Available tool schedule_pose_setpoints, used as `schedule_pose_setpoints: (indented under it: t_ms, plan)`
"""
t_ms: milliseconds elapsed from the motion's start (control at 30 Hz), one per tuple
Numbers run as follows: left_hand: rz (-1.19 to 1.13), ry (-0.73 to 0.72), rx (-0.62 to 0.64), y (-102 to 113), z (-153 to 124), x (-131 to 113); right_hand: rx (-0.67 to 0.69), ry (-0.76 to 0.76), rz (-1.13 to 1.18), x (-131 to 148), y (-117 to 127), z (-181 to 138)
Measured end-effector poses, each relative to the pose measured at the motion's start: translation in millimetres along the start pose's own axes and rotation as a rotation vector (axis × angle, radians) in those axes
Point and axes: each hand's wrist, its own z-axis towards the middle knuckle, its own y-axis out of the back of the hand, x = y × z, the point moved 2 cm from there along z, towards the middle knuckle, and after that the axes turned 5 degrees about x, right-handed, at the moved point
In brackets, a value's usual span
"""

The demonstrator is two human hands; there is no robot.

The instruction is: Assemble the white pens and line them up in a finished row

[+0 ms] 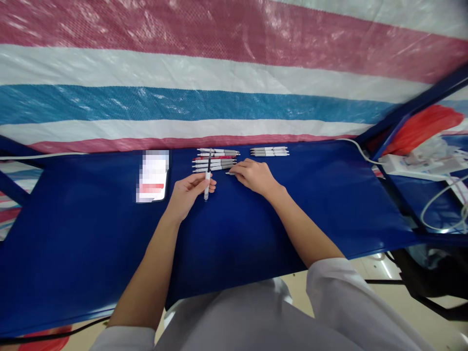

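My left hand [190, 192] is closed around the white barrel of a pen [207, 187], held upright over the blue table. A thin dark refill [209, 162] sticks out of the barrel's upper end, with no front grip section around it. My right hand [254, 174] rests at the table with its fingertips pinched on a small grey-white pointed piece [229, 173], which looks like a pen's front section; the fingers hide most of it. Just beyond my hands lies a row of white and grey pens [215, 165], with a red one [219, 157] among them.
A second group of pens [269, 151] lies farther right along the back. To the left is a phone [152, 176] with a lit, blurred screen. A striped plastic sheet [219, 73] hangs behind the table. At right are a red bag [424, 126], a white power strip [413, 165] and cables.
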Motion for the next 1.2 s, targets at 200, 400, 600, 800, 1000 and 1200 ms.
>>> schedule_pose_setpoints:
  t_ms: [200, 400, 600, 800, 1000, 1200]
  plan:
    - [0.016, -0.004, -0.003, -0.7, 0.7, -0.1, 0.07, 0.033, -0.08, 10.2, 6.9, 1.5]
    - [0.005, -0.012, 0.013, -2.0, 1.0, -0.1, 0.111, 0.022, -0.113, 19.6, 8.9, 7.4]
    - [0.023, -0.019, -0.001, -0.6, 1.7, 1.9, 0.152, 0.013, -0.115, 29.2, 12.4, 8.3]
    - [0.009, -0.026, 0.01, -0.3, 2.4, 2.2, 0.039, 0.0, 0.163, 22.3, 16.9, 4.2]
    - [0.04, -0.019, 0.011, 1.0, 0.8, 0.5, -0.18, -0.138, 1.119, 4.2, -2.8, 4.7]
    - [0.11, -0.018, 0.023, 0.6, -2.4, -4.0, -0.292, -0.345, 1.748, 14.0, -28.2, 7.1]
